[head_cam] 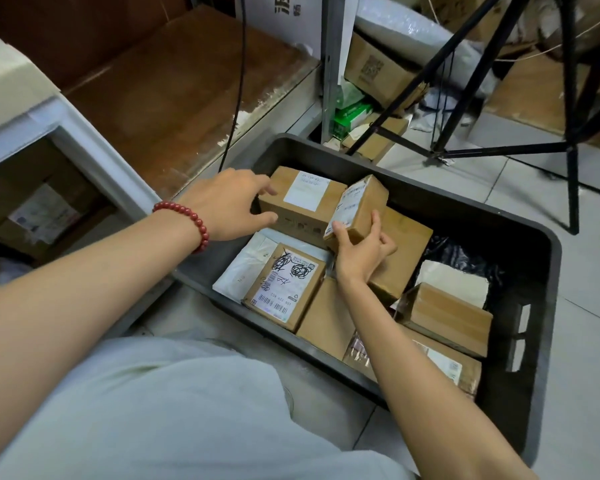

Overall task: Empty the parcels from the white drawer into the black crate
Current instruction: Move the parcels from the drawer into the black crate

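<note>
Black crate [542, 261], far-left corner: left hand [227, 206] grips large carton [303, 211], right hand [361, 253] pinches tilted small carton [360, 205], apparently packing both snugly.

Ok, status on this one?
Left hand grips large brown cardboard parcel; right hand grips small labelled cardboard box. Both inside black plastic crate. Nothing blocking.

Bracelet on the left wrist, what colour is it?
Dark red, round beads; the bracelet shows best in the head view.

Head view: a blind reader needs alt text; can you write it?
Two hands reach into a black crate: the left hand holds a large cardboard box at its far corner, the right hand grips a small labelled box.
</note>
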`<state>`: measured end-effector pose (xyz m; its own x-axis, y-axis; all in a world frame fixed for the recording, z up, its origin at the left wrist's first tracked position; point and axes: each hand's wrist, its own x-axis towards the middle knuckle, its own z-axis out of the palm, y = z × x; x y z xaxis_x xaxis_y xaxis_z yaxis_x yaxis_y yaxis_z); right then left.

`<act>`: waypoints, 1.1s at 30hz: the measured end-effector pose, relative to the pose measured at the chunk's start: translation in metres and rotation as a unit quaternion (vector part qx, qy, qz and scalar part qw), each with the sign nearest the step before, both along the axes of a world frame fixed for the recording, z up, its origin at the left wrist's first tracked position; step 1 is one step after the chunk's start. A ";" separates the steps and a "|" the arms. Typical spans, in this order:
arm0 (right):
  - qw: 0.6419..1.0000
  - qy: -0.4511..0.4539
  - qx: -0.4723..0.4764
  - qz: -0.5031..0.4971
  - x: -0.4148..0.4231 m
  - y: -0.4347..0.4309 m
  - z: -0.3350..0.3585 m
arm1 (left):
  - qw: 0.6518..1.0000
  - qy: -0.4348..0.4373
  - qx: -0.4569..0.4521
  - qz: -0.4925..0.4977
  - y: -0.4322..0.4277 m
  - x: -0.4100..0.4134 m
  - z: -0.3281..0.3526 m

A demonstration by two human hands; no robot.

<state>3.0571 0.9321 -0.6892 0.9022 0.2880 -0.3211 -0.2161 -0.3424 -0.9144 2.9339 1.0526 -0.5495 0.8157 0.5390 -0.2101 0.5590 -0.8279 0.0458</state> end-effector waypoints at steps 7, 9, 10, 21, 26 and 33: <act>0.997 0.006 -0.069 0.030 0.015 0.004 -0.010 | 0.998 -0.022 -0.044 0.050 0.007 -0.024 0.000; 0.994 -0.023 -0.105 0.038 0.019 0.008 -0.008 | 0.995 -0.031 -0.058 0.071 0.009 -0.029 0.002; 0.990 -0.042 -0.127 0.043 0.019 0.010 -0.008 | 0.995 -0.034 -0.059 0.079 0.010 -0.031 0.003; 0.953 -0.112 -0.262 0.105 0.012 0.035 -0.023 | 0.999 -0.015 -0.006 0.040 -0.001 -0.034 0.011; 0.862 -0.262 -0.356 0.247 0.019 0.012 -0.048 | 0.999 -0.023 0.005 0.029 0.001 -0.036 0.009; 0.769 -0.360 -0.389 0.356 0.027 -0.011 -0.051 | 1.000 -0.013 0.017 0.022 0.002 -0.040 0.004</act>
<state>3.0842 0.9212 -0.7403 0.6289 0.7653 -0.1371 0.7468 -0.6436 -0.1674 2.8940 1.0551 -0.5453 0.7958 0.5814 -0.1691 0.5942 -0.8037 0.0331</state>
